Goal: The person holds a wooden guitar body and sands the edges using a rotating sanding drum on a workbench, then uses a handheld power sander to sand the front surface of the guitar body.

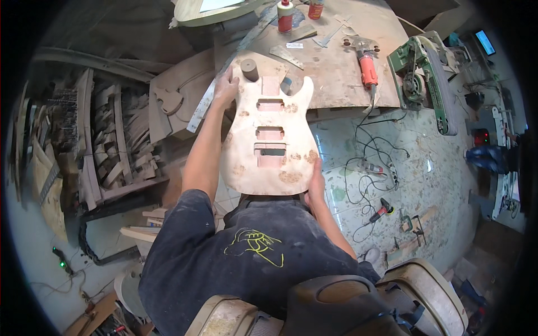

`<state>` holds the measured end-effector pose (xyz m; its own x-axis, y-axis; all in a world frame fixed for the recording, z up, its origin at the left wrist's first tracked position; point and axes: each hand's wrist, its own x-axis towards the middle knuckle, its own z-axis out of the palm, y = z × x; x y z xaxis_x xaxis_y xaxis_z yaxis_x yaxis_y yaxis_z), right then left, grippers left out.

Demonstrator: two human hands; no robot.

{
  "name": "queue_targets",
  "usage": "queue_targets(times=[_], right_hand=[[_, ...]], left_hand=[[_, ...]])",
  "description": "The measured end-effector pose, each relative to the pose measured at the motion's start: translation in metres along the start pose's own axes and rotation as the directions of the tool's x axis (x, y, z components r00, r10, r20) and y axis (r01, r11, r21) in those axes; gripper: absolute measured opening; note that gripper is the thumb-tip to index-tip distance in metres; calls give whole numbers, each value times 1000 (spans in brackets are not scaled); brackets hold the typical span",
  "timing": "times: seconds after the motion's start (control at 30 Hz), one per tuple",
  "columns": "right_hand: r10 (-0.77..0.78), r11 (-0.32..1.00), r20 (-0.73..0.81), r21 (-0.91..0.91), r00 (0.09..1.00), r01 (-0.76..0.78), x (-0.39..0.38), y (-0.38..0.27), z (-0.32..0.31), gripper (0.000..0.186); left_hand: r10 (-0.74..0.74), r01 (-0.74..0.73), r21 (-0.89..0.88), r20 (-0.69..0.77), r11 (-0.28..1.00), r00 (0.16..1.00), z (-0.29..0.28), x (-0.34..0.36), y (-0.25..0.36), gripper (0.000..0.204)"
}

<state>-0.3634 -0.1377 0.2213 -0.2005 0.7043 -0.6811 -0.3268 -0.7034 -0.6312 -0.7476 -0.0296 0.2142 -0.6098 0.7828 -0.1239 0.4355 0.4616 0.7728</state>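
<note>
Nearest, the right hand (315, 185) curls around the lower right edge of the unfinished guitar body (270, 143), which is held up in front of the person's chest, its bottom edge close against the dark shirt and its horns pointing toward the workbench (342, 73). Farther up, the left hand (225, 89) grips the upper left horn, fingers closed on the wood. Both holds sit on edges and the pale surface looks dusty, so a slip seems possible; the body could then drop onto the bench edge or the tiled floor (403, 168) and chip a horn. Just beyond the horns stands a small dark cylinder (249, 69), easily knocked over if the body swings forward. Farther still, the orange power tool (367, 67) and its trailing cord could snag.
</note>
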Motion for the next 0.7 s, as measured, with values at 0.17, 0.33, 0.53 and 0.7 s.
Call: queue_targets(times=[0.17,0.33,0.53,0.7], right_hand=[[-130,962,-4,-242,991,126,10,4,-43,55],[-322,762,175,-535,930,365,14,-9,-69,47],[-272,709,302,-579,914,402,-7,-30,-93,60],[-206,623,365,-667,908,409,-5,-28,-108,64]], left_hand=[[-46,38,-153,-51,988,998,14,-45,25,65],[-265,27,-867,-122,497,956,27,-62,-1,54],[-221,-137,-967,-185,214,957,-4,-112,31,46],[-37,-161,-938,-181,307,983,-36,-162,72,38]])
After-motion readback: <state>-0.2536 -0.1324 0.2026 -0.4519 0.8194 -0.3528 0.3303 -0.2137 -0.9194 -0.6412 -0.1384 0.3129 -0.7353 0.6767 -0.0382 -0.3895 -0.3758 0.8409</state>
